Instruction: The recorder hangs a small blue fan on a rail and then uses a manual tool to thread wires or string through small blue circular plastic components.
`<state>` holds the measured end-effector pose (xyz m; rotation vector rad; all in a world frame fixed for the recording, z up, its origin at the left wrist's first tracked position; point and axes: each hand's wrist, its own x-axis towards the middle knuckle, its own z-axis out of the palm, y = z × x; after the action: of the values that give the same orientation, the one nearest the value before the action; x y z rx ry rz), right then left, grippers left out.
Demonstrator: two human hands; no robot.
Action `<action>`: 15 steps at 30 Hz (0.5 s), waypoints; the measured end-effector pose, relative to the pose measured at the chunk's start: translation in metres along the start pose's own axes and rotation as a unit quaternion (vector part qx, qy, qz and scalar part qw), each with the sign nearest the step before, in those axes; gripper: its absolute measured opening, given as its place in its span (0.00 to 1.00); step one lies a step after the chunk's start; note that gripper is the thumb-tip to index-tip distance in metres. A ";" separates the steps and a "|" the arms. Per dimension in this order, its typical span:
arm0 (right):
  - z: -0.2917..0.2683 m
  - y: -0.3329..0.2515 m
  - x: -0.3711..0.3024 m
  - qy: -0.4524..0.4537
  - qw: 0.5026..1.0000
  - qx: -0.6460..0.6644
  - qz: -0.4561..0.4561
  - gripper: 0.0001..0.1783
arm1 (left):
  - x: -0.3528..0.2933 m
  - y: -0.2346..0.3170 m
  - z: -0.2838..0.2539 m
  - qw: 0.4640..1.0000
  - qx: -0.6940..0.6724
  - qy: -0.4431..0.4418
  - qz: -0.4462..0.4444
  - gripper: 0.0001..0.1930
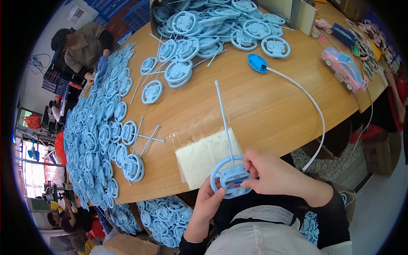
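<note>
A light-blue toy steering-wheel remote control (229, 171) is tilted in front of me, its long thin antenna (222, 112) pointing away. My left hand (207, 205) grips the wheel's lower left rim, thumb on its near side. In the middle of the wheel is an open compartment with red and blue parts inside, which look like batteries. My right hand (276, 175) is closed at the wheel's right side, fingers curled, the thumb tip at the compartment. Whatever is between those fingers is hidden. A pale square pad (204, 155) lies on the table just beyond the wheel.
Loose blue wheels (91, 136) cover the table's left side; more spill from a box (199, 21) at the back. A blue oval device (257, 63) trails a white cable (316, 110). A pink toy car (344, 70) stands at right. A co-worker (83, 46) sits at far left.
</note>
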<state>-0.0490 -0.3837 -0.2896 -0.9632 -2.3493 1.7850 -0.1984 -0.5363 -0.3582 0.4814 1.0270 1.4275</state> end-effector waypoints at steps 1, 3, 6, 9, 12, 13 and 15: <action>0.000 -0.002 -0.002 0.010 1.000 -0.006 0.002 0.17 | 0.003 0.002 0.004 1.000 -0.030 -0.004 -0.002 0.26; -0.002 -0.002 -0.006 0.030 0.999 0.006 -0.014 0.16 | 0.003 0.002 -0.002 0.999 -0.039 0.009 -0.036 0.27; 0.010 0.014 0.008 0.036 0.997 0.032 -0.057 0.17 | 0.009 0.006 0.002 0.998 -0.047 0.028 -0.021 0.31; 0.015 0.024 0.015 0.041 0.994 0.064 -0.082 0.17 | 0.007 -0.009 -0.018 0.997 -0.074 0.023 -0.015 0.26; 0.015 0.022 0.016 0.026 0.995 0.072 -0.058 0.17 | 0.012 -0.011 -0.024 0.998 -0.057 0.008 -0.029 0.31; 0.012 0.021 0.015 0.038 0.995 0.070 -0.059 0.17 | 0.014 -0.012 -0.026 0.999 -0.046 0.007 -0.021 0.31; 0.009 0.021 0.015 0.017 0.996 0.066 -0.059 0.17 | 0.017 -0.013 -0.025 0.999 -0.037 0.009 -0.021 0.32</action>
<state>-0.0550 -0.3810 -0.3157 -0.8133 -2.1855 1.8372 -0.2141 -0.5294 -0.3868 0.3913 0.9885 1.4289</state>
